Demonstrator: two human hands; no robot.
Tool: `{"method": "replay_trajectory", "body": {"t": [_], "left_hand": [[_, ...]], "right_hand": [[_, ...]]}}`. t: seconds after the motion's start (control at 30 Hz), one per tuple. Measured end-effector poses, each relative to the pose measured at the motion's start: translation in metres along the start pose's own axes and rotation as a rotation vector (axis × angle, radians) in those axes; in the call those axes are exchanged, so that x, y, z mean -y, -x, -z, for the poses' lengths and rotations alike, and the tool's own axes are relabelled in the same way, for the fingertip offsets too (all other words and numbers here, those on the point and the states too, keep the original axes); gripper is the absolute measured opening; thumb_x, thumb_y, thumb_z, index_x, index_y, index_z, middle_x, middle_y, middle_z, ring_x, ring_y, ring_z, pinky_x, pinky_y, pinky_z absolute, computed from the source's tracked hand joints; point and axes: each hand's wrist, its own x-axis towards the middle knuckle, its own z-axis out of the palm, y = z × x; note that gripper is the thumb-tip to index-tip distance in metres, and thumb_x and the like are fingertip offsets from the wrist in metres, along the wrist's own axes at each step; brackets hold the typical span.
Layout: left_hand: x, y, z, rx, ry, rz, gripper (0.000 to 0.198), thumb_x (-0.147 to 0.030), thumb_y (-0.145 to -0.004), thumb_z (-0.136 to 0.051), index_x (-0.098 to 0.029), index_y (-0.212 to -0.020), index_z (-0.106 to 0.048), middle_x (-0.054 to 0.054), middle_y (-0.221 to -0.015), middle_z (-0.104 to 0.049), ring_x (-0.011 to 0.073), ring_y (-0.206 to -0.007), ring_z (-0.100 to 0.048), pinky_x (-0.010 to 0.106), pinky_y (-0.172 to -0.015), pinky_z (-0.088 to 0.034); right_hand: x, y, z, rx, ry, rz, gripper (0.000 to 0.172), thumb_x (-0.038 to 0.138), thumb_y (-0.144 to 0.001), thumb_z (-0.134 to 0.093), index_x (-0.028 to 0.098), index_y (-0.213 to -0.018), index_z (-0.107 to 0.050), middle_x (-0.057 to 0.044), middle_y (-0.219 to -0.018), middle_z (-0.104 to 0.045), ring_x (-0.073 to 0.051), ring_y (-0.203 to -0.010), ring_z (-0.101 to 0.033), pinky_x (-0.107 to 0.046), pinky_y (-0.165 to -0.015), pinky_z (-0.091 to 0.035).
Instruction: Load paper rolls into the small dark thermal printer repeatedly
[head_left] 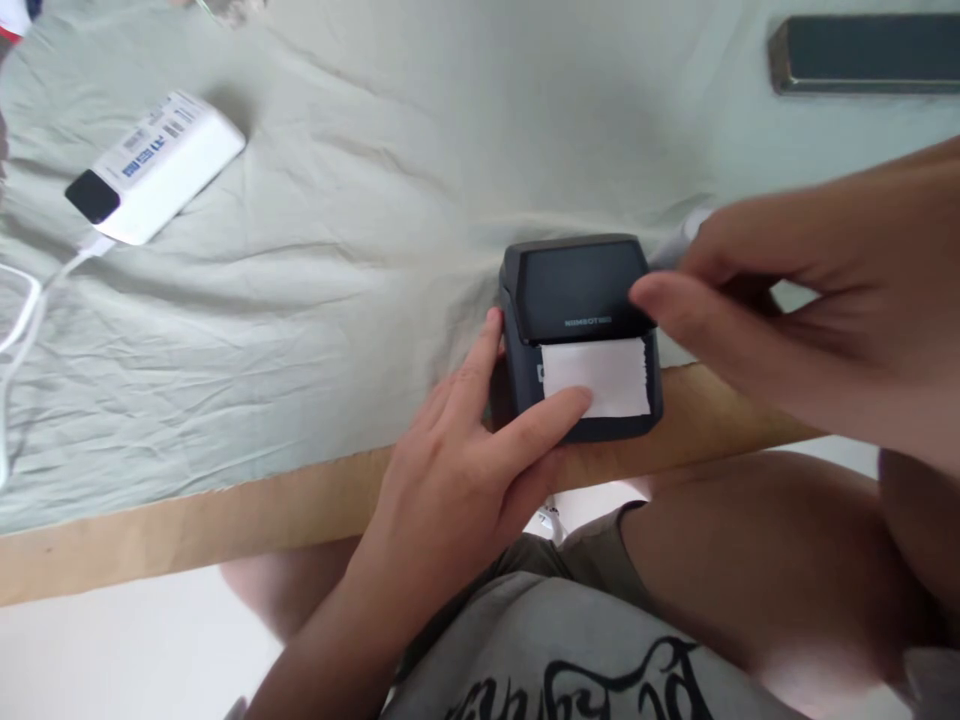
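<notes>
A small dark label printer stands at the table's near edge, the word NIIMBOT on its lid. A white paper label lies over its front part, torn along one side. My left hand grips the printer from the left, fingers along its side and thumb pressed on the label. My right hand is at the printer's right side, thumb over the lid's edge and fingers curled together. A blurred whitish piece shows beside those fingers; what it is I cannot make out.
A wrinkled pale green cloth covers the table, with a bare wooden edge in front. On the left lies a white power bank with a white cable plugged in. A dark flat case sits at the far right.
</notes>
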Motion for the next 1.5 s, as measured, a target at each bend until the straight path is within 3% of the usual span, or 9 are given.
{"method": "replay_trajectory", "body": {"t": [0.1, 0.27, 0.43, 0.63, 0.83, 1.0, 1.13, 1.3, 1.5], "left_hand": [[0.001, 0.0, -0.002, -0.017, -0.018, -0.027, 0.053, -0.022, -0.115, -0.069, -0.038, -0.164, -0.055, 0.02, -0.196, -0.033, 0.0491, -0.171, -0.055, 0.068, -0.122, -0.066], [0.003, 0.001, -0.006, -0.045, -0.04, -0.032, 0.059, -0.032, -0.119, -0.066, -0.036, -0.173, -0.045, 0.02, -0.195, -0.036, 0.0474, -0.171, -0.055, 0.067, -0.126, -0.064], [0.003, 0.002, -0.006, -0.045, -0.039, -0.023, 0.064, -0.031, -0.118, -0.068, -0.033, -0.175, -0.041, 0.024, -0.194, -0.037, 0.0467, -0.168, -0.059, 0.066, -0.125, -0.065], [0.0, 0.003, -0.007, -0.034, -0.032, 0.026, 0.073, -0.033, -0.117, -0.07, -0.031, -0.18, -0.033, 0.026, -0.194, -0.036, 0.0449, -0.172, -0.055, 0.064, -0.13, -0.06], [-0.001, 0.001, -0.009, -0.05, -0.036, 0.029, 0.077, -0.041, -0.119, -0.068, -0.028, -0.184, -0.029, 0.025, -0.194, -0.037, 0.0416, -0.174, -0.053, 0.059, -0.134, -0.058], [0.002, -0.001, -0.01, -0.036, -0.023, 0.041, 0.091, -0.048, -0.12, -0.063, -0.024, -0.19, -0.01, 0.024, -0.194, -0.038, 0.0401, -0.177, -0.047, 0.06, -0.139, -0.054], [0.003, 0.0, -0.011, -0.034, -0.014, 0.053, 0.094, -0.049, -0.119, -0.065, -0.029, -0.191, -0.008, 0.022, -0.195, -0.037, 0.0416, -0.176, -0.049, 0.062, -0.138, -0.055], [0.002, -0.003, -0.009, -0.039, 0.011, 0.063, 0.095, -0.044, -0.118, -0.069, -0.031, -0.191, -0.01, 0.02, -0.194, -0.04, 0.0431, -0.174, -0.052, 0.064, -0.136, -0.057], [0.001, 0.002, 0.002, 0.001, 0.128, 0.145, 0.102, -0.047, -0.113, -0.075, -0.036, -0.192, -0.011, 0.013, -0.192, -0.046, 0.0432, -0.172, -0.055, 0.066, -0.137, -0.058]], "right_hand": [[-0.006, 0.0, -0.009, 0.057, 0.105, 0.062, 0.081, 0.074, -0.116, -0.042, 0.019, -0.056, -0.045, -0.003, -0.046, -0.033, -0.011, -0.051, -0.021, -0.038, -0.063, -0.019], [-0.021, -0.002, -0.015, 0.171, 0.061, 0.026, 0.091, 0.086, -0.115, -0.031, 0.02, -0.059, -0.061, -0.006, -0.054, -0.044, -0.013, -0.058, -0.038, -0.037, -0.066, -0.025], [-0.024, -0.007, -0.019, 0.266, 0.029, -0.081, 0.089, 0.093, -0.109, -0.041, 0.022, -0.063, -0.069, -0.006, -0.056, -0.048, -0.014, -0.061, -0.054, -0.037, -0.071, -0.038], [-0.028, -0.012, -0.02, 0.225, 0.034, 0.052, 0.08, 0.082, -0.114, -0.047, 0.022, -0.068, -0.073, -0.003, -0.051, -0.045, -0.009, -0.048, -0.035, -0.032, -0.061, -0.034], [-0.029, 0.001, -0.022, 0.213, 0.044, -0.047, 0.083, 0.085, -0.113, -0.046, 0.022, -0.068, -0.076, -0.007, -0.057, -0.051, -0.018, -0.061, -0.057, -0.038, -0.073, -0.048], [-0.02, 0.01, -0.03, 0.287, -0.059, -0.094, 0.089, 0.082, -0.118, -0.029, 0.021, -0.067, -0.069, -0.006, -0.058, -0.059, -0.014, -0.049, -0.044, -0.037, -0.064, -0.041], [-0.016, 0.01, -0.037, 0.309, -0.139, -0.077, 0.093, 0.082, -0.118, -0.018, 0.021, -0.075, -0.074, -0.007, -0.068, -0.071, -0.015, -0.049, -0.049, -0.034, -0.056, -0.029], [-0.019, 0.01, -0.037, 0.309, -0.22, -0.071, 0.087, 0.079, -0.12, -0.023, 0.022, -0.081, -0.076, -0.007, -0.073, -0.073, -0.015, -0.054, -0.054, -0.034, -0.059, -0.033], [-0.018, 0.007, -0.039, 0.327, -0.236, -0.073, 0.091, 0.081, -0.119, -0.017, 0.022, -0.072, -0.067, -0.006, -0.065, -0.063, -0.015, -0.052, -0.045, -0.037, -0.065, -0.038]]}}
